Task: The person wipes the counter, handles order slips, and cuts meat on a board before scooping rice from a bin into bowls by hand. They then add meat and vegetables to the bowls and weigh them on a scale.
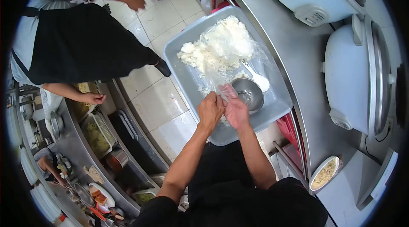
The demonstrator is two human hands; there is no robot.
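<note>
My left hand (211,110) is closed, its fingertips pinching a thin clear plastic glove (228,93) at my right fingers. My right hand (237,111) is turned palm up with its fingers extended, and the film covers part of them. Both hands are over the near part of a grey-blue plastic tub (277,95). Beside my right hand a round metal bowl (255,95) sits in the tub. A white rice paddle (260,81) lies against the bowl. Farther back is a heap of white cooked rice (226,39), partly under clear plastic.
On the right, a steel counter (294,52) carries two large light-blue rice cookers (349,73) and a bowl of mixed food (326,173). A co-worker in a black apron (81,44) stands at left. Food containers (98,135) line the lower-left counter.
</note>
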